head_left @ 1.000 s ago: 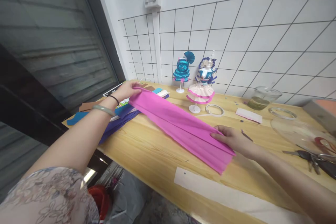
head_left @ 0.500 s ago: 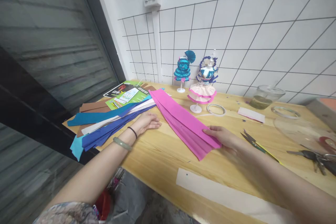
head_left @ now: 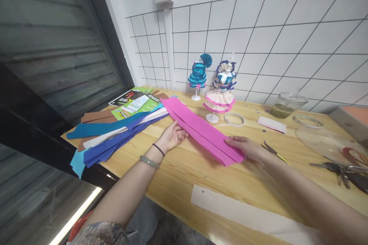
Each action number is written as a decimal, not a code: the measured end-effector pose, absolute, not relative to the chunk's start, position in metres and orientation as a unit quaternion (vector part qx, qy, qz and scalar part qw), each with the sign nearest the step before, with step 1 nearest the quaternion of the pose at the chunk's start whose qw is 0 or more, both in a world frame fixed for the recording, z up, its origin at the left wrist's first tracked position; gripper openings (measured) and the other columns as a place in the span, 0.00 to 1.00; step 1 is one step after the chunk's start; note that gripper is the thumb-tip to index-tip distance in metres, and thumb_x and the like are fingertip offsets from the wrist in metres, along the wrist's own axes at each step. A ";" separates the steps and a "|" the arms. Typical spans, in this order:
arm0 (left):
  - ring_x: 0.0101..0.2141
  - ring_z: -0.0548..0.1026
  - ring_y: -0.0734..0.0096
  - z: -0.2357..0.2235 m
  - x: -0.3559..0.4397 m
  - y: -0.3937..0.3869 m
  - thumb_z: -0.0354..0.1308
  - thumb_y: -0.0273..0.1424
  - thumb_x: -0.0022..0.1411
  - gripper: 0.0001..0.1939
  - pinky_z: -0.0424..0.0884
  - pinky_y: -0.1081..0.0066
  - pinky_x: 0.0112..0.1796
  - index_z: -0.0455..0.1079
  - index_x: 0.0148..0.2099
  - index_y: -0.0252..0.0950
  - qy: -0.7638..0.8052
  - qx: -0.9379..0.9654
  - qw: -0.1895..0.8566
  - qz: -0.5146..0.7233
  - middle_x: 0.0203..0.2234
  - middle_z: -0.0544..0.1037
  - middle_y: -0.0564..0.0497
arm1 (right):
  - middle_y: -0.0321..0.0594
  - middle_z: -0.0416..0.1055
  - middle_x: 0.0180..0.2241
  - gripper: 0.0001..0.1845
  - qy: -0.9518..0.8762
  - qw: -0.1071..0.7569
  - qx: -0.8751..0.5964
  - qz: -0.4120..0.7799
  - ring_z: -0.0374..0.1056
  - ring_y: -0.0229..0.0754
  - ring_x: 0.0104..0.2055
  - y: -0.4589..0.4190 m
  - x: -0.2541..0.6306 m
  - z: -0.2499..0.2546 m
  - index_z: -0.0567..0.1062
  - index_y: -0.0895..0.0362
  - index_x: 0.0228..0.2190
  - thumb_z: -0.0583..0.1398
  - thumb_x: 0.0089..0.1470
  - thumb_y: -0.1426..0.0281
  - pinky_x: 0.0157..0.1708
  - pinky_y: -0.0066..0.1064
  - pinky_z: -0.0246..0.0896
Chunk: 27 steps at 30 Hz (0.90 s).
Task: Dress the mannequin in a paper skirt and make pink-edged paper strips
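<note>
The right hand [head_left: 245,148] pinches the near end of a long pink paper [head_left: 198,128], thumb on top. The left hand [head_left: 172,136], palm up with fingers loosely curled, meets the paper's lower edge; whether it grips is unclear. The paper slants above the wooden counter [head_left: 178,172], its far end beside blue strips [head_left: 115,143]. Two dressed dolls [head_left: 197,74] stand behind it, and scissors [head_left: 274,152] lie right of the right hand.
</note>
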State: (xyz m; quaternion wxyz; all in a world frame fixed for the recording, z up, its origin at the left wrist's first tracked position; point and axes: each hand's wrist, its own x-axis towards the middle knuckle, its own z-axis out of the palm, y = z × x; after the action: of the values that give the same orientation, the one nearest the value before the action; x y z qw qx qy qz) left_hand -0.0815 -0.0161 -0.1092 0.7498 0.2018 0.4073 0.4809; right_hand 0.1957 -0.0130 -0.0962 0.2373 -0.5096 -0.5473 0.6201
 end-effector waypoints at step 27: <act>0.16 0.72 0.76 -0.113 -0.064 -0.010 0.50 0.24 0.59 0.05 0.63 0.83 0.14 0.66 0.33 0.27 0.559 0.336 0.677 0.342 0.18 0.75 0.46 | 0.41 0.69 0.26 0.04 -0.909 0.106 -0.379 -0.141 0.58 0.44 0.29 -0.092 0.158 -0.110 0.73 0.58 0.26 0.60 0.48 0.78 0.29 0.35 0.45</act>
State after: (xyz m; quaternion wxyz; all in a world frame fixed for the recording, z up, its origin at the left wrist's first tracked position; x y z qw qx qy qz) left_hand -0.0641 -0.0096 -0.1130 0.6767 0.3356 0.5592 0.3418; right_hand 0.1582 -0.0917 -0.1100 0.1057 -0.3788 -0.9086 -0.1408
